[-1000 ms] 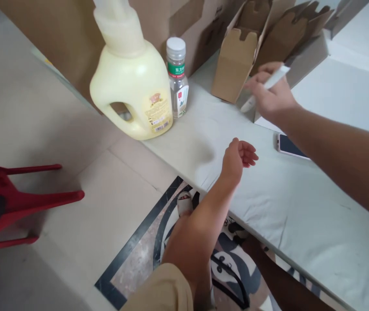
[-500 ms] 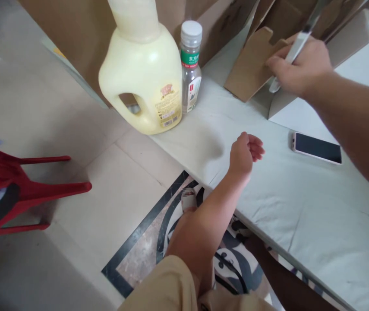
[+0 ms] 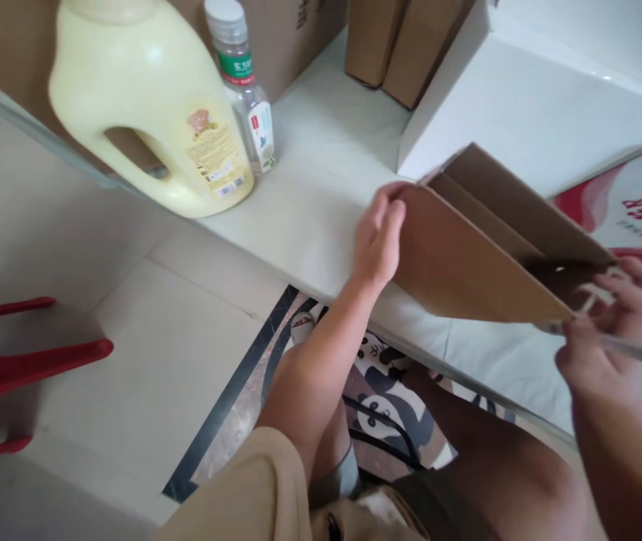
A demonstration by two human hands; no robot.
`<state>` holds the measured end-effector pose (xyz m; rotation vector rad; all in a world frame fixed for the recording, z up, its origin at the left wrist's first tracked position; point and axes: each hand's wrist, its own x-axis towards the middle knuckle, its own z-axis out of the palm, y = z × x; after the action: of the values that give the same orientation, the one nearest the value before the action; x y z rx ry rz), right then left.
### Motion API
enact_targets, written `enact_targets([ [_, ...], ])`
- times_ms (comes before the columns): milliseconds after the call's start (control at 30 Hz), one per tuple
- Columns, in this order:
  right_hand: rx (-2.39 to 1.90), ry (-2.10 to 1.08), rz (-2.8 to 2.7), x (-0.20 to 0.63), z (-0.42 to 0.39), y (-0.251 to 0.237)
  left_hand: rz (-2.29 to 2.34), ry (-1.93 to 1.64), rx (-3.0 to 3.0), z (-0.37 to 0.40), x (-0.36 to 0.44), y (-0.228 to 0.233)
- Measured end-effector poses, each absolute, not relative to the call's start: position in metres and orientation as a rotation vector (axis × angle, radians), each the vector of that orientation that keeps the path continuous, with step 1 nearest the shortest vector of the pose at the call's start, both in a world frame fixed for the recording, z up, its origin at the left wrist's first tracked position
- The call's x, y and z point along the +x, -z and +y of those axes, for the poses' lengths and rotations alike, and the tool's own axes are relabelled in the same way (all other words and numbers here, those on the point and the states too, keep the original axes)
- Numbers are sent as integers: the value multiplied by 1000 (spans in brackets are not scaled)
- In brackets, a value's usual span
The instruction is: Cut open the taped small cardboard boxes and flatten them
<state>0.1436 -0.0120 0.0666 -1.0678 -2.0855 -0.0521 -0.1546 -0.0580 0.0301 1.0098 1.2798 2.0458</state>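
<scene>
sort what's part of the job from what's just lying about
In use: open cardboard box, left hand touching; slim tool, in right hand

Seemingly lying about: yellow jug, clear bottle, white box, red stool legs, brown boxes behind (maybe related)

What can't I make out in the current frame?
All in the head view:
- Cardboard box, inner bottom: hidden by its near side.
- Stick in the right hand: blurred and partly covered by fingers, so its kind is unclear.
- Yellow jug, top: cut off by the upper edge; small label print unreadable.
- Red stool, seat: beyond the left edge.
</scene>
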Motion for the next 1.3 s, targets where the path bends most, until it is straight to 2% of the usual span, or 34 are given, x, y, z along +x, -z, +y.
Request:
enact_targets([
  [133, -919, -186, -1799, 179, -16, -22, 1042, -1732, 1346, -45, -111, -33],
  [267, -966, -373, -1492, 178, -13, -6, 1048, -1681, 1558, -30, -85, -36],
  [600, -1026, -555, -1397, 170, -26, -7, 1304, -1776, 1380, -3, -72, -22],
  [767, -929, -513, -1379, 176, -28, 0, 1346, -1640, 1583, 11, -86, -20],
  [933, -933, -659, -1335, 185, -33, 5, 1402, -1586, 1617, 4, -87, -31],
  [1167, -1204, -785, -1080, 184, -34, 6, 1473, -1644, 1462, -8, -95, -36],
  [1300, -1308, -951, -1118, 181, -29, 10, 1544, -1608, 1269, -10, -112, -37],
])
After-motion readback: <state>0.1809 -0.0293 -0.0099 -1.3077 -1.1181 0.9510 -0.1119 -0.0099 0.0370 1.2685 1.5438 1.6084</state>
